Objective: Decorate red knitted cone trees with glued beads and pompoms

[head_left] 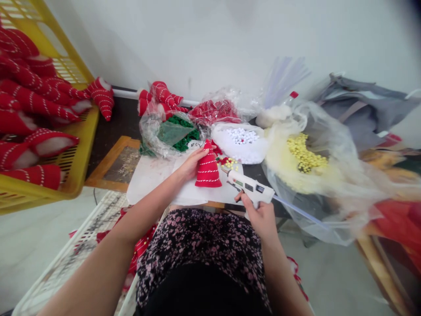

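My left hand (pixel 192 164) is closed on the side of a red stuffed fabric cone (pixel 209 169) with white stitched lines, its tip pointing away from me. In my right hand (pixel 259 215) is a white hot glue gun (pixel 247 184), with a long clear glue stick (pixel 301 213) out of its back. The nozzle points left, a little to the right of the cone and apart from it. Just beyond the nozzle lie loose yellow and red pompoms (pixel 230 163). White paper (pixel 148 186) is spread under the cone.
A yellow crate (pixel 74 175) of red striped cones stands at left. Bags of green pompoms (pixel 180 134), white pompoms (pixel 242 136) and yellow pompoms (pixel 305 153) line the back and right. A white basket (pixel 49 272) is below on the left. A grey bag (pixel 362 101) sits at far right.
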`<state>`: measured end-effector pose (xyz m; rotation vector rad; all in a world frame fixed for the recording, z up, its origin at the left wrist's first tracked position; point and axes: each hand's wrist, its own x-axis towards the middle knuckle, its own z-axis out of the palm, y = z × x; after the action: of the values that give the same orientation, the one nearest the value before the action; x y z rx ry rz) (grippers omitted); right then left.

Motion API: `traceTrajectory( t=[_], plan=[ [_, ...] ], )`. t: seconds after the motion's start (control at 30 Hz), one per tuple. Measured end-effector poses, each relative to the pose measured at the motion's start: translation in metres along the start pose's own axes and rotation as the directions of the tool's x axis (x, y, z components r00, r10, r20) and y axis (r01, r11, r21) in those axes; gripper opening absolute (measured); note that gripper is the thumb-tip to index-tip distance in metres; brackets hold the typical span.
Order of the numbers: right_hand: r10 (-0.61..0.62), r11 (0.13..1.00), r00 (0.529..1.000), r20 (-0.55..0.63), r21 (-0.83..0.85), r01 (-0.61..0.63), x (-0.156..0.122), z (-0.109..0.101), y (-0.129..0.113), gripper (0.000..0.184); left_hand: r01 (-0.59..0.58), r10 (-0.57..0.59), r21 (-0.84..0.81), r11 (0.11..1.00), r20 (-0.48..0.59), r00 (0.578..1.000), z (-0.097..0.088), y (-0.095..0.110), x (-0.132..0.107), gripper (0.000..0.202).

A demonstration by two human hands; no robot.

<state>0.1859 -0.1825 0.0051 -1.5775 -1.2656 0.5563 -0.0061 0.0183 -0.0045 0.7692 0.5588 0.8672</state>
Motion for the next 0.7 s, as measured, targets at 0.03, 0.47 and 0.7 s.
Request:
traceTrajectory(
  t=[0.03,0.47,0.7],
  plan=[
    [0.029,0.999,0.999,0.013,0.013,-0.029,0.000,0.001,-0.001,0.037,-0.007,0.007,0.000,1.000,0.010,1.000,0.000,0.000,0.000,0.050],
    [0.061,0.997,0.993,0.098,0.049,-0.067,0.002,0.007,-0.004,0.049,-0.022,0.022,0.009,1.000,0.060,0.998,-0.002,-0.001,0.000,0.055],
    [-0.040,0.992,0.999,0.017,-0.121,0.042,0.002,-0.001,0.007,0.036,-0.006,0.006,0.010,1.000,-0.004,1.000,-0.003,-0.002,0.002,0.052]
  ],
)
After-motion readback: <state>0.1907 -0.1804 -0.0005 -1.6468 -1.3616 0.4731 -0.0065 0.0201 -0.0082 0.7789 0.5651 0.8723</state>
